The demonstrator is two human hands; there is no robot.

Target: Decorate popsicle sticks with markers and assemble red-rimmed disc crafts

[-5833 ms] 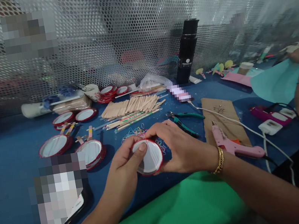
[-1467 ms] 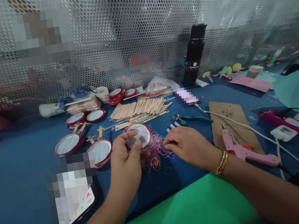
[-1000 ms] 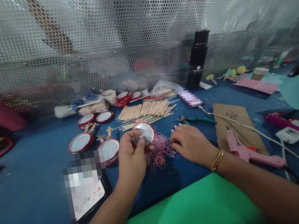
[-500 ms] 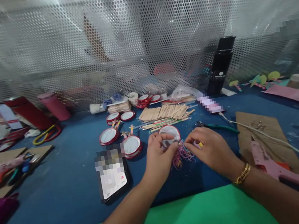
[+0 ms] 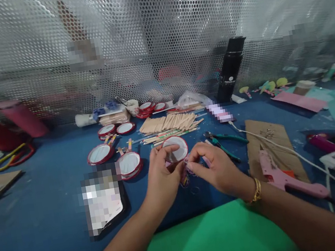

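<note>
My left hand (image 5: 161,173) is closed, thumb and fingers at the lower rim of a small red-rimmed white disc (image 5: 178,151) that looks like a toy drum. My right hand (image 5: 214,167) pinches thin pink-purple string (image 5: 186,161) just below that rim, its fingertips close to my left thumb. A tangle of the string (image 5: 184,180) hangs below, partly hidden behind my left hand. Green-handled cutting pliers (image 5: 229,136) lie just beyond my right hand. Similar red-rimmed discs (image 5: 130,164) with short sticks rest to the left.
Flat wooden sticks (image 5: 168,122) lie beyond my hands. A phone (image 5: 105,202) is at left, a pink glue gun (image 5: 278,175) on cardboard (image 5: 279,128) at right. Green material (image 5: 212,242) covers the near edge. A black bottle (image 5: 231,69) leans against the perforated metal panel (image 5: 126,34).
The view has swung right, so the table's things sit further left. My right hand has moved nearer my left, and more of the pliers shows beyond it.
</note>
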